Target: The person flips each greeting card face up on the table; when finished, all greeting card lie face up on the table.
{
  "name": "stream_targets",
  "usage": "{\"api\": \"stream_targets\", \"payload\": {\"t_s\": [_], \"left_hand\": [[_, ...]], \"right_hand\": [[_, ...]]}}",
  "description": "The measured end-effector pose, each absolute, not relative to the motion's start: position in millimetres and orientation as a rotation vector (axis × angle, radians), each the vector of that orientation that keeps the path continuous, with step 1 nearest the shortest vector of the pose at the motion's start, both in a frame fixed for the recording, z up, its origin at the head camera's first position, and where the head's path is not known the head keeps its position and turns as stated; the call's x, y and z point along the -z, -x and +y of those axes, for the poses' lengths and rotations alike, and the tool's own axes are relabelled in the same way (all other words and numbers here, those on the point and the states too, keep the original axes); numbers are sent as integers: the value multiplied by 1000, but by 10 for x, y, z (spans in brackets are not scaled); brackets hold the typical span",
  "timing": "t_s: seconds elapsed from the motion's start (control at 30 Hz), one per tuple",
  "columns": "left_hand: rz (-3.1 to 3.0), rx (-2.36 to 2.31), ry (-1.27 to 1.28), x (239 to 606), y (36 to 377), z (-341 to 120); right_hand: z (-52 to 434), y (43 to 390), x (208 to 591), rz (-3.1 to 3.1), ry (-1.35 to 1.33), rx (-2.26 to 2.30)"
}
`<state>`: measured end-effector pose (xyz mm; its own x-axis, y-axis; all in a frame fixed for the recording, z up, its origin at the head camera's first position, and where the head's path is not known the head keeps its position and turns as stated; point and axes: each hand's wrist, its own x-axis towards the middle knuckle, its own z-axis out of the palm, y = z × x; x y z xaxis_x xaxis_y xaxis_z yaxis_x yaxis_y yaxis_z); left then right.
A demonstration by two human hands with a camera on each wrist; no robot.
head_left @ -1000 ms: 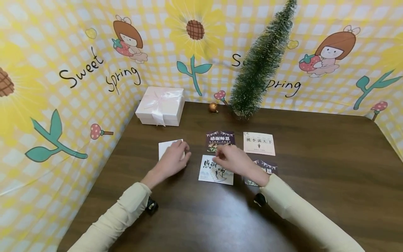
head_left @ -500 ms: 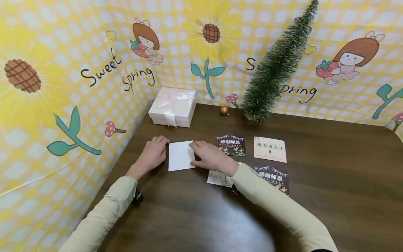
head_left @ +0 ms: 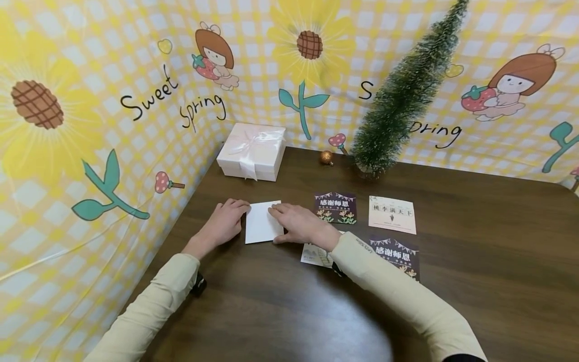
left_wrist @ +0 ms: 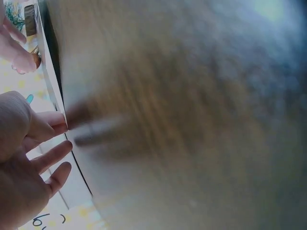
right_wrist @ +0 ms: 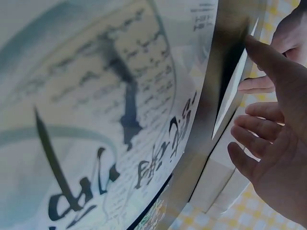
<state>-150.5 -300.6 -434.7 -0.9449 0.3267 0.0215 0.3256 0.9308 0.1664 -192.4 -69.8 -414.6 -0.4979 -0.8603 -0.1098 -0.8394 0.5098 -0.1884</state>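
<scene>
Here the plain white square card [head_left: 262, 221] lies flat on the dark wooden table [head_left: 475, 281], left hand [head_left: 224, 224] touching its left edge, right hand [head_left: 296, 224] resting on its right edge, fingers straight; printed cards lie just right, the calligraphy card [head_left: 314, 255] half hidden under the right sleeve; ribboned white gift box [head_left: 252, 151] and small green bottlebrush tree [head_left: 402, 98] stand behind

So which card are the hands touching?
The blank white card, left of the printed ones. The left hand and right hand rest on its edges; it alone has no print.
</scene>
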Motion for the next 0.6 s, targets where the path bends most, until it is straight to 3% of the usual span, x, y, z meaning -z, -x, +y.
{"api": "stream_targets", "payload": {"t_s": [0.6], "left_hand": [[3083,-256,-626,4292,1487,-3006]], "right_hand": [[-526,1948,4086,2646,1890,58]]}}
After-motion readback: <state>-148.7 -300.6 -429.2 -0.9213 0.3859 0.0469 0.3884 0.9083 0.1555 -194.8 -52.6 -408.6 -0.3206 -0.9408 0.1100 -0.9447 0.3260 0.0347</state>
